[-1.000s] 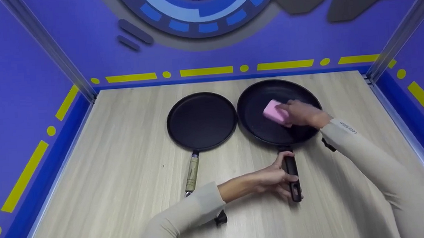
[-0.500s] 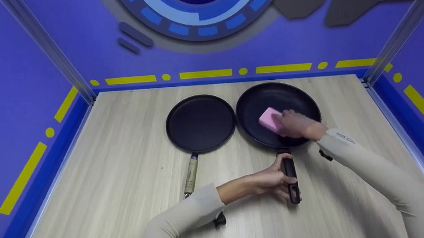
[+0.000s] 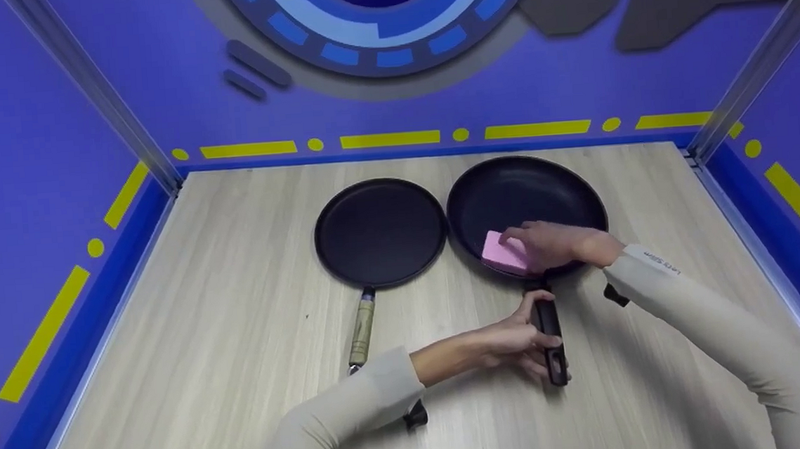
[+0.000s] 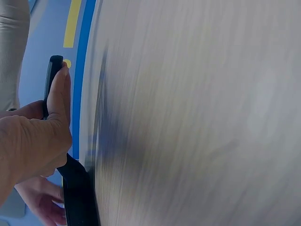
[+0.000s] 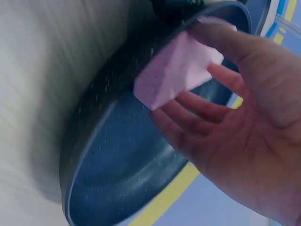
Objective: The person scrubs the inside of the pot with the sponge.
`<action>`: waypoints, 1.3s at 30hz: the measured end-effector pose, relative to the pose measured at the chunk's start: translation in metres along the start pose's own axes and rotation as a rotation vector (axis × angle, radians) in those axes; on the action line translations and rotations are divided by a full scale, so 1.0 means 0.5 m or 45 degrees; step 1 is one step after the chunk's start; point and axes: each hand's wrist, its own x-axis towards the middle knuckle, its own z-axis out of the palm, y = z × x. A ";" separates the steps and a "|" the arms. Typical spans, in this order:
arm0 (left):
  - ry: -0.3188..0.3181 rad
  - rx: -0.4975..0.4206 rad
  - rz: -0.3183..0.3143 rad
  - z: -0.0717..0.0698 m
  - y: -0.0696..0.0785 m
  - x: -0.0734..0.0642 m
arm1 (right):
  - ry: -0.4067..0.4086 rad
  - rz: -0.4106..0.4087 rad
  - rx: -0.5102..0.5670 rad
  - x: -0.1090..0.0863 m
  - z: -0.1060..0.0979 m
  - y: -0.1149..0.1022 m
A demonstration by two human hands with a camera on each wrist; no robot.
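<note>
A deep black frying pan [image 3: 511, 195] sits at the back right of the table, its black handle [image 3: 550, 323] pointing toward me. My left hand [image 3: 514, 340] grips that handle, the thumb lying across its top; the left wrist view shows the fingers wrapped round it too. Inside the pan, near the rim by the handle, my right hand [image 3: 549, 243] holds a pink sponge [image 3: 503, 252] against the surface. Seen from the right wrist, the sponge [image 5: 174, 70] is pinched between thumb and fingers, touching the pan's inner wall [image 5: 136, 136].
A flatter black pan [image 3: 381, 233] lies left of the frying pan, close to its rim. Its patterned green handle [image 3: 361, 329] runs toward me and is partly hidden by my left sleeve. Blue panels [image 3: 392, 112] wall the wooden table [image 3: 236, 299] at the back and sides.
My right hand has moved the sponge from the middle of the frying pan toward me and slightly left, to the near rim. My left hand keeps its grip on the handle.
</note>
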 end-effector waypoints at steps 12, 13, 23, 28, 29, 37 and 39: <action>0.010 0.017 -0.001 -0.003 0.001 -0.002 | -0.087 0.171 -0.118 -0.030 -0.033 0.065; 0.014 0.028 -0.002 -0.002 0.002 -0.003 | -0.066 0.192 -0.122 -0.028 -0.035 0.074; 0.017 0.033 -0.007 -0.004 -0.001 -0.003 | 0.227 0.352 -0.242 0.027 -0.027 0.153; 0.012 0.027 -0.010 -0.003 -0.002 -0.004 | 0.253 0.462 -0.260 0.036 -0.035 0.152; 0.003 0.014 -0.014 -0.004 -0.003 -0.004 | 0.238 0.481 -0.232 0.034 -0.038 0.150; -0.021 -0.010 -0.006 -0.008 0.001 -0.005 | -0.004 0.610 -0.021 0.008 -0.075 0.127; -0.018 -0.015 -0.018 -0.010 0.001 -0.006 | -0.098 0.656 0.003 0.000 -0.080 0.116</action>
